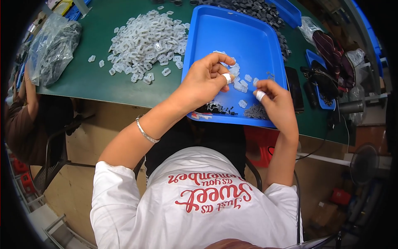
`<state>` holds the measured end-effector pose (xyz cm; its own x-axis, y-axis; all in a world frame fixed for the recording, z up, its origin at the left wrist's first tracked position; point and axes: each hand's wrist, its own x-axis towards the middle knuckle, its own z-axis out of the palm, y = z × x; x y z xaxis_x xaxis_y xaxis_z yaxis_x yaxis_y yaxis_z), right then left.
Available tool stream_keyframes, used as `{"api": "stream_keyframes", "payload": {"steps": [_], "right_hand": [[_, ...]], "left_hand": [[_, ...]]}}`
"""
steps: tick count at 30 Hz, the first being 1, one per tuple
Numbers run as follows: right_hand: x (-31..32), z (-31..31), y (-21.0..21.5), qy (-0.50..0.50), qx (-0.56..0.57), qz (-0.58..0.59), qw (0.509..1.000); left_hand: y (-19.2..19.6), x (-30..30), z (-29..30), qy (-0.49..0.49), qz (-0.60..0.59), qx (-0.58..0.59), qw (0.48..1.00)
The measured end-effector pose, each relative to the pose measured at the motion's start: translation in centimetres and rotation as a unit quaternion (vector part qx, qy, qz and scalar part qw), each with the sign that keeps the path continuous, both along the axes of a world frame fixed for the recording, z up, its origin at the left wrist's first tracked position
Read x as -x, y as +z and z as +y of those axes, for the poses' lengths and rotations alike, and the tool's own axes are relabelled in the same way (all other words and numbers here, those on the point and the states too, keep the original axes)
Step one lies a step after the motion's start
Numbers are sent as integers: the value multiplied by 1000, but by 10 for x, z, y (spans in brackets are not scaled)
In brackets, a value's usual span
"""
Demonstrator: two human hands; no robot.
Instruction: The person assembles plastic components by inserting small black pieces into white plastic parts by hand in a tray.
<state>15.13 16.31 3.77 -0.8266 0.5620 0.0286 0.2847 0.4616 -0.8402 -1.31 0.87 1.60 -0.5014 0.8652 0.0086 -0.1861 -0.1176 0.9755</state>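
Translucent plastic clips (pixel 240 83) lie scattered in the blue tray (pixel 248 37) at the bench's near edge; left hand (pixel 205 81) and right hand (pixel 275 101), fingers pinched together, seem mid-assembly; next likely needs picking another clip

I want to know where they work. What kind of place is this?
Probably a small factory assembly bench: a heap of small clear plastic parts lies on a green worktable, and both hands work over a blue sorting tray.

tray (pixel 244 37) right of clip pile (pixel 145 39) | hands over tray | phone (pixel 295 88) right
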Motion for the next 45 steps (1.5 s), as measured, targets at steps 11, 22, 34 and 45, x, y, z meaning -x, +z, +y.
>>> {"api": "stream_keyframes", "payload": {"steps": [11, 22, 34, 45], "right_hand": [[4, -17, -5, 113, -232, -87, 962], [11, -19, -8, 154, -303, -83, 937], [6, -13, -3, 129, -280, -90, 947], [12, -20, -1, 183, -319, -88, 926]], "left_hand": [[-3, 1, 2, -17, -65, 45, 997], [-7, 3, 2, -19, -107, 58, 992], [-12, 3, 4, -34, -113, 62, 991], [-14, 3, 4, -57, -108, 66, 990]]}}
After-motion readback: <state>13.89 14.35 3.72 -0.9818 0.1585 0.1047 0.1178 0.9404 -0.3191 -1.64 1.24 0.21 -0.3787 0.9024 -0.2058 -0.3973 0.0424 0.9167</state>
